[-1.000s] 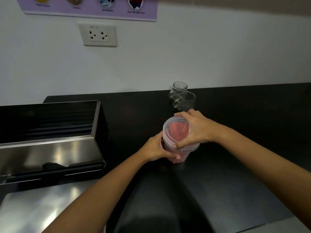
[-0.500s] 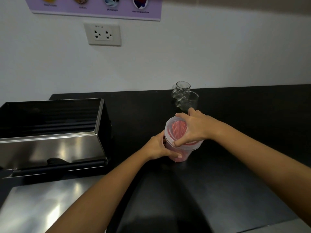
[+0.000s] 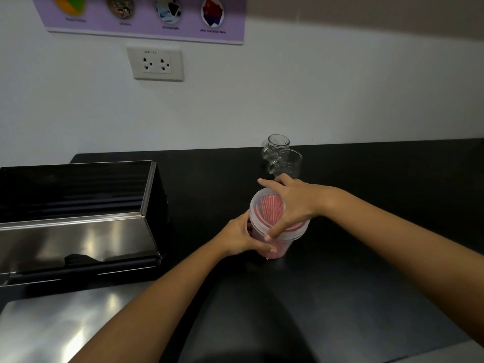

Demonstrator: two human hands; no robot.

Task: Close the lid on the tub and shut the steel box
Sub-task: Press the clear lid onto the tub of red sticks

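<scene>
A clear plastic tub (image 3: 276, 248) holding pink-red contents stands on the black counter (image 3: 366, 258). Its translucent lid (image 3: 264, 210) lies on top of it. My right hand (image 3: 290, 203) is spread flat over the lid, fingers draped over the rim. My left hand (image 3: 243, 239) grips the tub's side from the left. The steel box (image 3: 78, 231) stands at the left with its lid raised open; its inside is dark.
Two clear glass jars (image 3: 281, 159) stand just behind the tub near the wall. A wall socket (image 3: 155, 63) and a purple poster (image 3: 146, 17) are on the wall. A shiny steel surface (image 3: 52, 326) lies in front of the box.
My right hand has shifted a little over the lid, its fingers spreading further around the rim. The left hand keeps its grip on the tub. The camera has tilted slightly.
</scene>
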